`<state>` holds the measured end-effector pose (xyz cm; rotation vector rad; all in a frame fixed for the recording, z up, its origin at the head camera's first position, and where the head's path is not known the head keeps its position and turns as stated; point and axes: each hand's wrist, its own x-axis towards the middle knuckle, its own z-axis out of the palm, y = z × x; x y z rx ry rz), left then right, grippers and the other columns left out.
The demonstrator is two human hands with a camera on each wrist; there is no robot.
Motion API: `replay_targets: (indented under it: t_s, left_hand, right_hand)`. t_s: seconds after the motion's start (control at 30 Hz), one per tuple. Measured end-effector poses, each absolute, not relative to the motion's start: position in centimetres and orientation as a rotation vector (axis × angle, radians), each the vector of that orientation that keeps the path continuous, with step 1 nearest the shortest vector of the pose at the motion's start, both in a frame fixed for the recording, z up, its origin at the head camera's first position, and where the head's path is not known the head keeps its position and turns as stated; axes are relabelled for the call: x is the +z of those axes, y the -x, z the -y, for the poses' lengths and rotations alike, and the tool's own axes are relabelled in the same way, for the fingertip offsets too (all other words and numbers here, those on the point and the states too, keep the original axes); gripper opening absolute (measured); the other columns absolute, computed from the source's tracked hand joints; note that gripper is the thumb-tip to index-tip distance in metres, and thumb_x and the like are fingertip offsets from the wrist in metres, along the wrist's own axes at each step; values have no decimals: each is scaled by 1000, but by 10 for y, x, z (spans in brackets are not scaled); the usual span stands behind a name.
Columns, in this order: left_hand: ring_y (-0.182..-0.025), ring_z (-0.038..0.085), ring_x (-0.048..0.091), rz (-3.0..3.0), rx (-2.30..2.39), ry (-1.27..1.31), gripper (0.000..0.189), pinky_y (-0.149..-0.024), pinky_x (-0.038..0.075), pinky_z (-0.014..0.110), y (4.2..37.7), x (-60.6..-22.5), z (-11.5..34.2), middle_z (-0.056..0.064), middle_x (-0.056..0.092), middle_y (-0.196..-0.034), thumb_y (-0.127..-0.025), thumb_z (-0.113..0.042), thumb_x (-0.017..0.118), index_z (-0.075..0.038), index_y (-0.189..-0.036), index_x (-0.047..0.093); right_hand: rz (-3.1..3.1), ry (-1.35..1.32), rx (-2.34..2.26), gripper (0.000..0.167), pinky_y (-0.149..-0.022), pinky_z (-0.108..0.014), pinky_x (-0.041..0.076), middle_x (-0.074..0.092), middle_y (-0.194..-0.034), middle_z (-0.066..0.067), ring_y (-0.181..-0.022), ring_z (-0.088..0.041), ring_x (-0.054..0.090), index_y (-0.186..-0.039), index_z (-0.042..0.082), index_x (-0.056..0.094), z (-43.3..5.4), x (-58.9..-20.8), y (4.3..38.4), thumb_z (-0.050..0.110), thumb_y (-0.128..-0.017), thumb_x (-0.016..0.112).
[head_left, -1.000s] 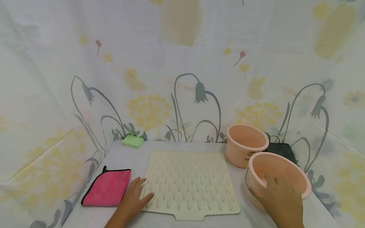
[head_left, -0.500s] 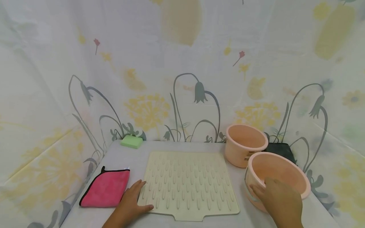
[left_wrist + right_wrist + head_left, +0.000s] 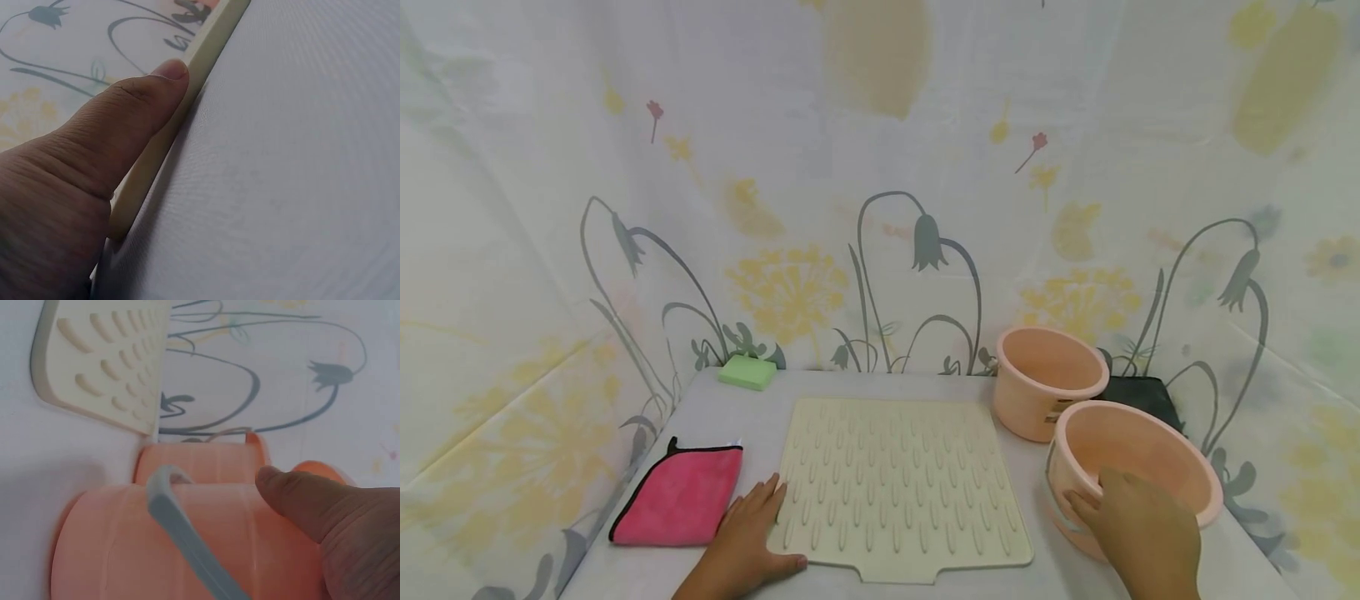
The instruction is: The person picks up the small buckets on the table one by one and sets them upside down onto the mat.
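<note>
A cream drying mat with rows of raised ridges lies flat in the middle of the table. My left hand spans its near left corner, fingers along the left side, thumb against the front edge. At the right stands a peach plastic bucket, whose grey handle hangs down its outside. My right hand grips the near rim of this bucket, thumb outside and the other fingers hidden inside. Just behind it is a second peach bucket.
A folded pink cloth with black trim lies left of my left hand. Toward the back left corner sits a green sponge-like block. A flat black item is partly hidden behind the buckets. A flower-printed curtain surrounds the table.
My left hand has settled closer around the mat's corner, its thumb moving down from the top onto the front edge. The right hand keeps its hold on the bucket rim.
</note>
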<state>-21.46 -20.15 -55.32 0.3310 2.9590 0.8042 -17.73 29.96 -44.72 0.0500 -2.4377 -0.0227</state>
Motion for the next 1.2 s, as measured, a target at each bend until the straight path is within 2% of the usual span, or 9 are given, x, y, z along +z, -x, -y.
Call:
replay_targets:
  t_s: [0.33, 0.6, 0.9, 1.2]
  left_hand:
    - [-152, 49, 32, -2944, 779, -308, 120, -122, 20, 69, 215, -550, 200, 23, 39, -164, -66, -66, 88, 6, -153, 46]
    - [-153, 50, 29, -2903, 794, -267, 122, -122, 19, 71, 217, -549, 201, 22, 37, -165, -66, -67, 88, 7, -153, 46]
    - [-154, 50, 28, -2892, 818, -277, 123, -122, 17, 70, 215, -546, 201, 22, 36, -166, -66, -68, 87, 7, -154, 44]
    - [-152, 50, 31, -2919, 806, -295, 121, -122, 20, 70, 215, -548, 201, 22, 38, -165, -67, -67, 87, 7, -153, 46]
  right_hand:
    - [2474, -76, -28, 59, -42, -31, 22, 28, -52, 3, -42, -14, 26, -61, 15, 42, -300, -447, 177, 39, -69, 95]
    - [2581, -68, -5, 54, -45, -31, 25, 33, -53, 3, -45, -14, 31, -66, 15, 45, -302, -445, 177, 40, -77, 91]
    - [2489, -172, -25, 49, -46, -29, 24, 32, -55, 4, -47, -12, 30, -69, 15, 46, -306, -448, 176, 36, -75, 90]
    - [2435, -178, 39, 51, -48, -27, 23, 30, -57, 5, -50, -12, 29, -67, 18, 44, -297, -448, 175, 45, -80, 85]
